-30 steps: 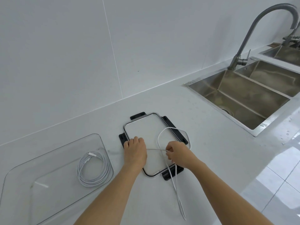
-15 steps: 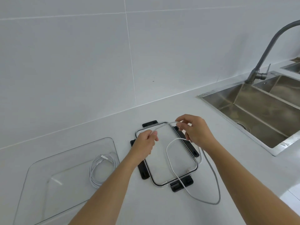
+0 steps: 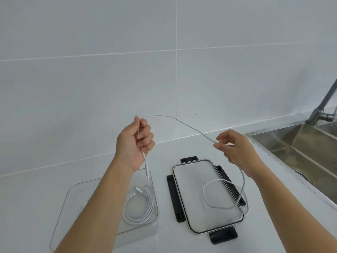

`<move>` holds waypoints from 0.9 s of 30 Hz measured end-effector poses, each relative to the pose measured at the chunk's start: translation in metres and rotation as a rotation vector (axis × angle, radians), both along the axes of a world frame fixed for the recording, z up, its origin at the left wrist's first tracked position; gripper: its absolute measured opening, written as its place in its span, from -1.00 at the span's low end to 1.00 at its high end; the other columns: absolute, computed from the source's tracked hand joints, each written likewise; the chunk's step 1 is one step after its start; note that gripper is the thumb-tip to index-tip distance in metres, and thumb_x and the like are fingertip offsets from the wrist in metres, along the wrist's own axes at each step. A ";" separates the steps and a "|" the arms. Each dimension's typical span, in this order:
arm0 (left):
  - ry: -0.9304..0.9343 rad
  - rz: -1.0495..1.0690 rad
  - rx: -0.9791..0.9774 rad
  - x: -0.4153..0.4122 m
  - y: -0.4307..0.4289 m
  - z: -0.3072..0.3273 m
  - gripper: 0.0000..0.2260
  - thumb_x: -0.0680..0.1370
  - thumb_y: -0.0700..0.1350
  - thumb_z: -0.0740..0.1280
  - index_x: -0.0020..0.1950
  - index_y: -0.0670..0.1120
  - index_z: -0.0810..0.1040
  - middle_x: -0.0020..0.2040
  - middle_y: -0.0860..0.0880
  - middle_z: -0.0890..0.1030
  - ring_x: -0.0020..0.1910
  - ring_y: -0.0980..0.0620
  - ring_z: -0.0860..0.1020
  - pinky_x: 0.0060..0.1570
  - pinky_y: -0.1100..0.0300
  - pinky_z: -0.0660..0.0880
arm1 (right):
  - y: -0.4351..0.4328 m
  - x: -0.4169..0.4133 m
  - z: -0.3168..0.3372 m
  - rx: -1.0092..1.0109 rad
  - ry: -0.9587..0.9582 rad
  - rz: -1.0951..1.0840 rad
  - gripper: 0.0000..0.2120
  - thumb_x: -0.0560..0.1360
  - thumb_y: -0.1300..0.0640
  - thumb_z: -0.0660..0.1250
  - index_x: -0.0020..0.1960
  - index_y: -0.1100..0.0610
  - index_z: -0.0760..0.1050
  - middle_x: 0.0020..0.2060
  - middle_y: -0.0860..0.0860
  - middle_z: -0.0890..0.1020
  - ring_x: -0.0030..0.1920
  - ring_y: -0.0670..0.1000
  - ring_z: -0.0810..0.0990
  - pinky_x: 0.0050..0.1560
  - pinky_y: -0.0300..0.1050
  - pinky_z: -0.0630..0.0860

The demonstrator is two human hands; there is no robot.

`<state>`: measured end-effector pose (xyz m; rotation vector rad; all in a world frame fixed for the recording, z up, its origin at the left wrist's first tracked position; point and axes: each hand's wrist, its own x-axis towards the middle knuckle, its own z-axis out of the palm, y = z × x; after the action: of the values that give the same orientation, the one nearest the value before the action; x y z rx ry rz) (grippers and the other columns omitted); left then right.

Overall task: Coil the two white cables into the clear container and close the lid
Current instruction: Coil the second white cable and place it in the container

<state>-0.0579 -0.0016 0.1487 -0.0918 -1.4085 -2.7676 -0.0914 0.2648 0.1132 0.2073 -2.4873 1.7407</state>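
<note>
Holding 2nd cable (image 3: 184, 123) up off the counter, strung between both hands: step in hand looks like start of coil no. 2. Left hand (image 3: 134, 145) curled shut round cable near its end, plug (image 3: 147, 172) dangling just below the fist. Right hand (image 3: 235, 148) pinching cable w/ thumb & forefinger, other fingers loosely bent. Past the right hand, cable drops under the wrist & lies in one loose loop on lid (image 3: 207, 196), which sits flat below & between the hands, black clips out at the edges. 1st cable (image 3: 138, 207) already coiled, resting in clear container (image 3: 76, 194) under left forearm, so roughly half done by the look of it. Next, probably: bring right hand's slack over to left fist, loop by loop, keeping loops small enough to fit beside coil 1. Then drop in, lift lid, press clips. Watch for trailing loop snagging on lid rim or clip while pulling.
</note>
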 end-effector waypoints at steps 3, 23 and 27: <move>0.035 0.056 0.098 0.009 -0.023 0.010 -0.67 0.62 -0.02 0.05 -0.29 -0.05 0.40 -0.56 0.10 0.27 -0.66 0.17 0.19 -0.63 0.32 0.08 | -0.006 -0.003 0.001 -0.072 0.068 -0.009 -0.87 0.44 0.30 0.36 -0.18 0.12 0.47 -0.32 -0.02 0.49 -0.61 -0.14 0.35 -0.59 -0.35 0.27; -0.048 0.280 -0.367 0.058 -0.085 0.006 -0.70 0.63 -0.09 0.10 0.02 -0.13 0.61 -0.44 0.08 0.36 -0.54 0.15 0.21 -0.60 0.33 0.14 | -0.109 0.023 0.011 0.574 0.499 0.371 -0.94 0.44 0.26 0.37 -0.20 0.17 0.53 -0.35 -0.17 0.47 -0.40 -0.12 0.39 -0.32 -0.27 0.31; -0.140 0.218 -0.505 0.060 -0.082 0.003 -0.67 0.64 -0.10 0.10 -0.09 -0.12 0.64 -0.39 0.04 0.53 -0.50 0.12 0.40 -0.52 0.30 0.36 | -0.121 0.041 0.029 0.559 0.577 0.526 -0.95 0.46 0.24 0.36 -0.19 0.18 0.55 -0.31 -0.13 0.50 -0.39 -0.08 0.36 -0.30 -0.21 0.34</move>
<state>0.0017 -0.0835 0.1519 0.2322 -1.9854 -2.2289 -0.0508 0.1440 0.1426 1.2916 -2.4927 0.8265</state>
